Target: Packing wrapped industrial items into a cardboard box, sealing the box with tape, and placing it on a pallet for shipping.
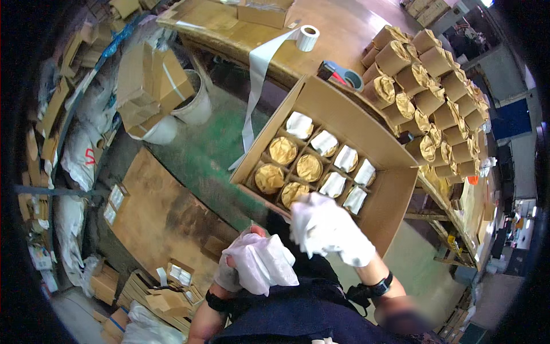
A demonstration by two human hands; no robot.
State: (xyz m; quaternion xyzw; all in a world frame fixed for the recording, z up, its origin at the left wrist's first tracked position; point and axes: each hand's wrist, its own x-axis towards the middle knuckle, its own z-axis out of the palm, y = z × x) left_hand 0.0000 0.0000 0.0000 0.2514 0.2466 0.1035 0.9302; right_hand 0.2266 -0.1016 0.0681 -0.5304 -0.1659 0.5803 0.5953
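Note:
My left hand [231, 269] is closed on a crumpled bundle of thin white paper sheets [262, 264], held in front of my body. My right hand [338, 232], in a white glove, is over the near edge of an open carton [392, 192]. White folds blend with the glove there, so its fingers and anything in them cannot be made out. Card dividers split the carton into cells. Several cells hold round objects wrapped in brown paper [282, 150]; others show folded white sheets [345, 159] on top. My right hand partly covers the nearest cells.
Rows of brown-paper-wrapped cylinders [429, 86] are stacked on the table at right. A label roll [308, 38] trails its strip off the wooden table [229, 40]. Beside the carton lies a blue tape dispenser [344, 75]. Flat cardboard [166, 206] and white buckets [195, 103] stand at left.

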